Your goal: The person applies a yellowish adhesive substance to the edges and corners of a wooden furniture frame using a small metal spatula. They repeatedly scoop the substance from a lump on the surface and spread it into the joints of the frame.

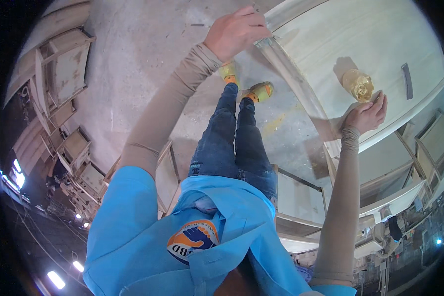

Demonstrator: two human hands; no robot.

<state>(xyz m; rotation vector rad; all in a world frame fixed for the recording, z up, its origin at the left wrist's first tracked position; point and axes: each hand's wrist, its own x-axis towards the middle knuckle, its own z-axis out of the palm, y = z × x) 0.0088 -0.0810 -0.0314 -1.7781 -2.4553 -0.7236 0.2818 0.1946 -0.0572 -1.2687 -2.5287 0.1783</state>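
My left hand (237,32) is out over the corner of a pale wooden furniture piece (325,34), fingers curled and pressed together near its edge. Whatever they pinch, if anything, is too small to make out. On the broad flat surface at the right lies my right hand (369,114), its fingers stretched out beside a yellowish translucent container (356,84). That container has a ragged, crusted opening turned towards the hand. Fingertips come close to it; I cannot tell whether they touch. A thin dark grey strip (407,81) lies farther right on the same surface.
Below is a stained concrete floor (143,49), where my feet stand in yellow shoes (259,92). Unfinished wooden cabinet frames (66,69) line the left side. More pale cabinets (301,197) stand close behind me and to the right. A small dark strip (197,24) lies on the floor.
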